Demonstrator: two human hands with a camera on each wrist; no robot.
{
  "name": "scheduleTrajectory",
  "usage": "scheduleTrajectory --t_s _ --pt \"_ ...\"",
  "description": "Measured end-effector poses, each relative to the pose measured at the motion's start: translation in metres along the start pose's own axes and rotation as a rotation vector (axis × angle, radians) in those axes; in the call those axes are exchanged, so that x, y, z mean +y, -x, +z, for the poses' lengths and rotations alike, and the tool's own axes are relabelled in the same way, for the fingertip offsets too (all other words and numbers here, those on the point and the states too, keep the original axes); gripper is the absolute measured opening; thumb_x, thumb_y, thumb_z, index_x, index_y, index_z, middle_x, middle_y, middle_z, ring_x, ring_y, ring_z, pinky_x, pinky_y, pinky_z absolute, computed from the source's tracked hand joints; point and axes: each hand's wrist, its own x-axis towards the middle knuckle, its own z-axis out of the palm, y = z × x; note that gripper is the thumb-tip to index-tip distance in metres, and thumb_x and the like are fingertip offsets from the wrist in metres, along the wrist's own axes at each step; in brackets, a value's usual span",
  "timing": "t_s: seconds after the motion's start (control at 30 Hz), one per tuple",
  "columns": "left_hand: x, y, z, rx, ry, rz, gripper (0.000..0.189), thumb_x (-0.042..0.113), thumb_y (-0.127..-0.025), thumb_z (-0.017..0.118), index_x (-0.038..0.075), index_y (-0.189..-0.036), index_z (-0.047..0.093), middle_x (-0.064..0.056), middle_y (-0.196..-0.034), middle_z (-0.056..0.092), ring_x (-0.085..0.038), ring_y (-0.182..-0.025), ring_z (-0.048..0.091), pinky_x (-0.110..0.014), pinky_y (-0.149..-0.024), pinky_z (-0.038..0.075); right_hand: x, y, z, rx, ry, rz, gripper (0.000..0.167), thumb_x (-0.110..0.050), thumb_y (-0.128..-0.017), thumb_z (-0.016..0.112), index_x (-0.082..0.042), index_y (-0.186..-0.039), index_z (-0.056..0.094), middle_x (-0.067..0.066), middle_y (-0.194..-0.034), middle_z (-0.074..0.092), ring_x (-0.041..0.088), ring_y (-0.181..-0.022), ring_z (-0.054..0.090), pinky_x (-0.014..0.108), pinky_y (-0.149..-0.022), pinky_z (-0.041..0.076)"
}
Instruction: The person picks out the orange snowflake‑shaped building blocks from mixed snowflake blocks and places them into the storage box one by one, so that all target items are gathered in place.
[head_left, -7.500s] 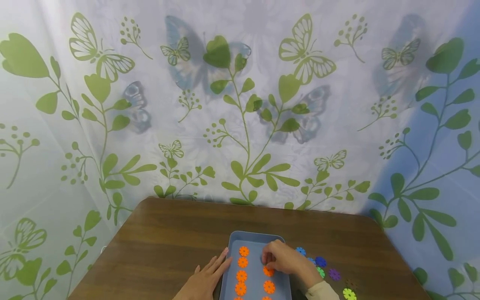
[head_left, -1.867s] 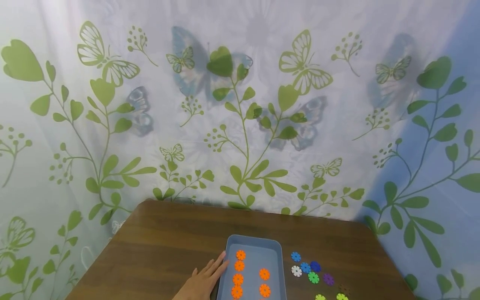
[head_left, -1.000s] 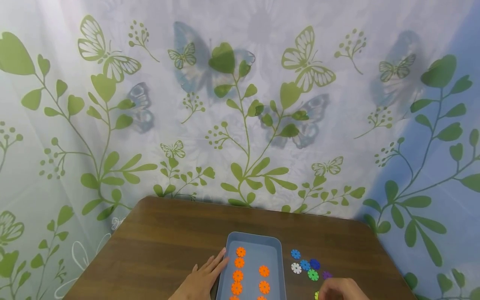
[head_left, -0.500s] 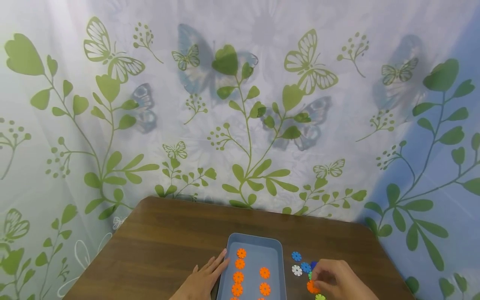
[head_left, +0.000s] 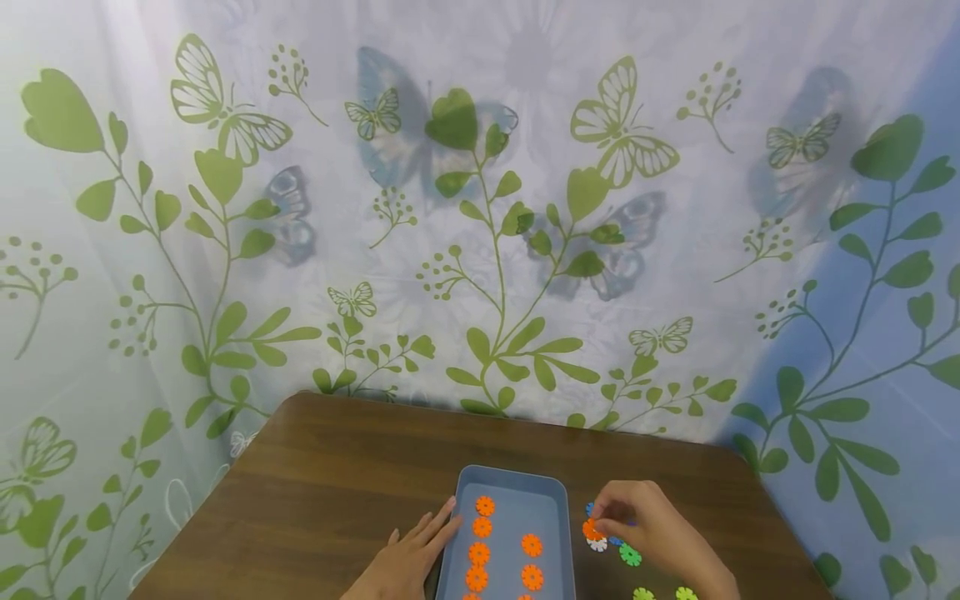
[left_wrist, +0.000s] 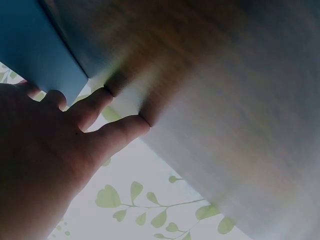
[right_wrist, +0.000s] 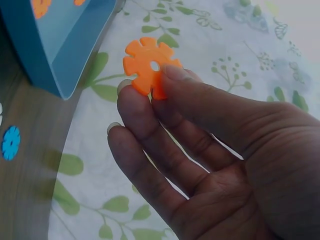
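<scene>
My right hand [head_left: 651,523] pinches an orange notched plastic disc [head_left: 591,530] between thumb and fingers, above the loose discs right of the tray. In the right wrist view the disc [right_wrist: 141,59] shows its centre hole and slotted rim. The blue-grey tray [head_left: 512,493] holds two columns of orange discs: a left column [head_left: 479,553] and a shorter-looking right column [head_left: 532,546]. The frame's lower edge cuts both off. My left hand [head_left: 408,557] lies with extended fingers against the tray's left side; its fingertips touch the rim.
Right of the tray on the brown wooden table [head_left: 360,467] lie a white disc [head_left: 597,546], a green disc [head_left: 630,555], blue ones partly behind the right hand, and yellow-green discs [head_left: 686,594] near the frame's bottom. A leaf-patterned curtain [head_left: 420,250] hangs behind the table.
Earlier my right hand was at the tray's right column, then out of view. It came back at the lower right, took an orange disc and moved left and forward. The left hand stayed.
</scene>
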Motion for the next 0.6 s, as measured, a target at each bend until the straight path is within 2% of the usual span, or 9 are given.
scheduleTrajectory --t_s 0.3,0.6 --pt "0.012 0.001 -0.012 -0.039 -0.028 -0.013 0.115 0.066 -0.087 0.082 0.015 -0.173 0.026 -0.006 -0.182 0.014 -0.056 -0.15 0.041 -0.088 -0.094 0.041 -0.001 -0.024 0.007 -0.003 0.001 0.097 0.018 0.002 -0.093 0.081 -0.015 -0.095 0.076 -0.007 -0.092 0.075 0.006 -0.078 0.069 0.027 -0.072 0.061" --pt "0.01 0.0 -0.01 -0.039 -0.052 -0.015 0.115 0.068 -0.087 0.081 0.016 -0.173 0.026 -0.002 -0.182 0.012 -0.054 -0.151 0.041 -0.087 -0.096 0.04 0.005 -0.038 0.016 -0.002 -0.016 0.116 0.016 0.002 -0.093 0.081 -0.013 -0.094 0.076 -0.004 -0.09 0.076 0.009 -0.075 0.07 0.027 -0.068 0.06"
